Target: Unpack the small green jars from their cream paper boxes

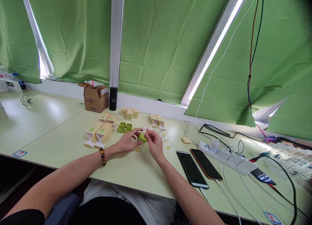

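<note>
Both hands hold a small green square container (141, 138) above the table, in front of me. My left hand (128, 141) pinches its left side, thumb below. On the other side, the fingers of my right hand (154, 143) grip its edge. Something pale shows just behind it; I cannot make out what it is. A small clear container (138, 149) stands partly hidden under my hands. Several green square containers (121, 128) sit together just beyond my left hand. To the right of my right hand are several clear containers (167, 145) with yellow bits in them.
Opened cream boxes (103, 134) lie at left; more cream boxes (129, 113) and a pair of opened ones (157, 121) stand behind. A cardboard box (96, 99) and black bottle (113, 99) are at the back. Phones (192, 169), a power strip (229, 158) and cables occupy the right.
</note>
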A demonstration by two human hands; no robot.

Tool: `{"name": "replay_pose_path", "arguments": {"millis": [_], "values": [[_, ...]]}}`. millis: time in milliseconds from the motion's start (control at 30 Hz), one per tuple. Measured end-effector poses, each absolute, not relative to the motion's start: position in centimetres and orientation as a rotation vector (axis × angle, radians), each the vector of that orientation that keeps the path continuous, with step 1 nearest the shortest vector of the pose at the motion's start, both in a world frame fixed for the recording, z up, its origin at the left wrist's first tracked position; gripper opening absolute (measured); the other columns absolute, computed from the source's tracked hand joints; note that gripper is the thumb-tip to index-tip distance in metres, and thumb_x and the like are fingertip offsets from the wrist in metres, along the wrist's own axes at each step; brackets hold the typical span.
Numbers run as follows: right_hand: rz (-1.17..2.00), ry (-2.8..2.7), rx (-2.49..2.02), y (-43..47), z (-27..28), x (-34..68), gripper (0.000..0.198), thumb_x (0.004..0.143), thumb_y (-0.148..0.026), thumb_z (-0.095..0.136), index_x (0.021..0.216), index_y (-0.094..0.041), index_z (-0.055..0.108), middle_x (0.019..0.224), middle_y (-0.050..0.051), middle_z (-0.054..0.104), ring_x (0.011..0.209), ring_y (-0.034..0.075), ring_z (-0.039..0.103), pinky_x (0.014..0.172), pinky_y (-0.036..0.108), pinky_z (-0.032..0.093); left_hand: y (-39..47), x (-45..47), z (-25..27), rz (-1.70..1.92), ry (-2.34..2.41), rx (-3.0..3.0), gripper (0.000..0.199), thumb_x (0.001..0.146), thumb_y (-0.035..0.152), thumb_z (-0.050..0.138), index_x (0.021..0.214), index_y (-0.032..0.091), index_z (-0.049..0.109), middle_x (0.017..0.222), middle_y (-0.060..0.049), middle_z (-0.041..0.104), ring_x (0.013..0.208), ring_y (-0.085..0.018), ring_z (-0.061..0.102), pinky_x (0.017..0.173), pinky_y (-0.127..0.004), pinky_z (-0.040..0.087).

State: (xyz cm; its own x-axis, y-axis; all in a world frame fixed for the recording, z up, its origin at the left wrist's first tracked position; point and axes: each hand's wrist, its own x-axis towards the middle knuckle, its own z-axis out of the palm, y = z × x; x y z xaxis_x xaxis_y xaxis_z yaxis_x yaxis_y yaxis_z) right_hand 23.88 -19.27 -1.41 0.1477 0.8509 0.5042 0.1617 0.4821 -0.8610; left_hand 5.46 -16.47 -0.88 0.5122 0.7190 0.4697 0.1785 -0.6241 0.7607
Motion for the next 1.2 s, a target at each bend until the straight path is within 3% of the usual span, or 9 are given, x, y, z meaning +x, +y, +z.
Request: {"name": "replay_pose_path", "arguments": {"millis": [133, 267, 400, 533, 667, 867, 1067, 1200], "values": [[0.645, -1.346, -0.985, -19.1, -1.4, 23.9, 0.03, 0.087, -0.052, 0.069, 0.087, -0.022, 0.065, 0.079, 0.002, 0.067, 0.07, 0.017, 0.062, 0.066, 0.03, 0.053, -16.3, 5.6, -0.7, 1.121, 0.746, 2.064, 0.042, 0.088, 0.035, 0.076, 0.127, 0.023, 0.069, 0.125, -0.009, 0.074, 0.104, -0.022, 0.069, 0.093, -0.037, 0.055], [0.707, -1.333, -0.951, -19.2, -1.1, 24.0, 0.03, 0.091, -0.052, 0.064, 0.093, -0.022, 0.064, 0.087, 0.004, 0.071, 0.069, 0.018, 0.066, 0.068, 0.033, 0.057, -15.5, 5.6, -0.6, 1.216, 0.699, 1.808, 0.044, 0.084, 0.042, 0.079, 0.119, 0.017, 0.072, 0.111, -0.012, 0.076, 0.098, -0.024, 0.072, 0.089, -0.038, 0.058], [0.38, -1.599, -1.104, -20.0, -0.8, 24.2, 0.016, 0.091, -0.035, 0.062, 0.083, -0.023, 0.068, 0.079, 0.003, 0.07, 0.067, 0.018, 0.063, 0.062, 0.03, 0.049, -14.6, 5.0, -0.2, 1.35, 0.664, 1.533, 0.048, 0.079, 0.045, 0.084, 0.115, 0.015, 0.07, 0.1, -0.009, 0.075, 0.09, -0.02, 0.07, 0.085, -0.035, 0.057], [0.074, -2.016, -1.226, -20.9, -1.0, 24.0, 0.011, 0.083, -0.021, 0.067, 0.074, -0.025, 0.072, 0.067, 0.001, 0.068, 0.06, 0.017, 0.058, 0.058, 0.029, 0.037, -14.2, 4.4, 0.1, 1.409, 0.675, 1.341, 0.054, 0.077, 0.045, 0.086, 0.119, 0.017, 0.068, 0.109, -0.008, 0.073, 0.084, -0.015, 0.067, 0.081, -0.031, 0.055], [0.011, -2.173, -1.237, -21.1, -1.6, 23.6, 0.014, 0.078, -0.014, 0.069, 0.071, -0.025, 0.074, 0.068, 0.002, 0.07, 0.061, 0.018, 0.06, 0.057, 0.028, 0.034, -13.9, 4.3, -0.2, 1.414, 0.676, 1.211, 0.055, 0.078, 0.047, 0.087, 0.12, 0.017, 0.066, 0.112, -0.008, 0.072, 0.081, -0.012, 0.066, 0.078, -0.028, 0.054], [-0.065, -2.015, -1.029, -20.8, -1.3, 24.4, 0.028, 0.1, -0.033, 0.055, 0.089, -0.027, 0.08, 0.065, 0.003, 0.063, 0.061, 0.018, 0.056, 0.06, 0.03, 0.039, -14.0, 4.4, -0.1, 1.433, 0.622, 1.145, 0.056, 0.078, 0.046, 0.088, 0.121, 0.017, 0.066, 0.108, -0.007, 0.073, 0.083, -0.013, 0.067, 0.077, -0.028, 0.054], [-0.124, -1.885, -0.944, -21.3, -0.9, 24.5, 0.028, 0.101, -0.04, 0.056, 0.098, -0.028, 0.081, 0.065, 0.005, 0.059, 0.062, 0.02, 0.054, 0.06, 0.034, 0.041, -14.3, 4.3, 0.3, 1.442, 0.591, 1.133, 0.055, 0.078, 0.045, 0.088, 0.121, 0.018, 0.067, 0.107, -0.007, 0.074, 0.089, -0.015, 0.068, 0.081, -0.03, 0.055], [0.193, -1.65, -0.922, -21.6, -0.3, 24.0, 0.032, 0.099, -0.054, 0.056, 0.091, -0.027, 0.072, 0.071, 0.005, 0.063, 0.065, 0.021, 0.058, 0.063, 0.037, 0.048, -14.2, 4.4, 0.1, 1.447, 0.599, 1.129, 0.055, 0.076, 0.045, 0.089, 0.119, 0.019, 0.068, 0.105, -0.006, 0.074, 0.087, -0.015, 0.069, 0.082, -0.03, 0.054]]}}
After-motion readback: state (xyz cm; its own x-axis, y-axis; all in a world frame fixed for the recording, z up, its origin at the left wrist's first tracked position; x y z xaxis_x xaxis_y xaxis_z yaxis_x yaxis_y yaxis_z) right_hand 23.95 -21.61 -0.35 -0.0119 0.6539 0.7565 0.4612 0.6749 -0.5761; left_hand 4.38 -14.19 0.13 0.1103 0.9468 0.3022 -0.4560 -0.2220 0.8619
